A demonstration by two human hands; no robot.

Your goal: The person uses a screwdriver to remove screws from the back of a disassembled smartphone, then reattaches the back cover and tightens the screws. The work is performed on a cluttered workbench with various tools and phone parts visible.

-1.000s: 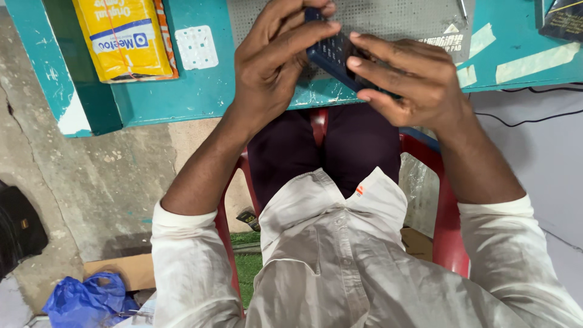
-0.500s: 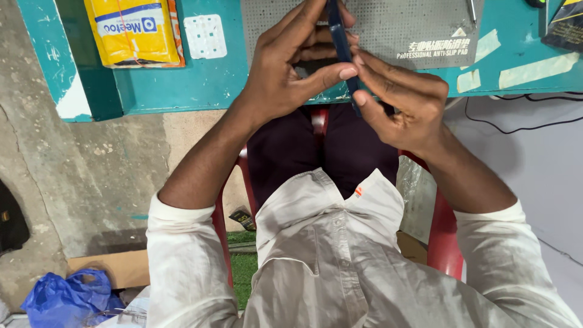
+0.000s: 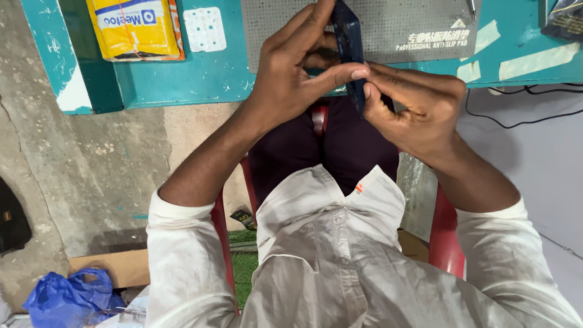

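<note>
Pinched edge-on between both hands, the dark phone (image 3: 349, 45) is held just above the grey mat (image 3: 401, 24), left hand (image 3: 291, 85) and right hand (image 3: 419, 103) fingers closed on it; prying likely needs steady pressure

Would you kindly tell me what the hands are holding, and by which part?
Both the left hand and right hand hold a slim dark-blue phone, turned edge-on, gripped along its long edges.

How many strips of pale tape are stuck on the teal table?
3 show: one pale tape strip beside the grey perforated mat, a small one below it, a long one further right. The hands may hide others.
</note>
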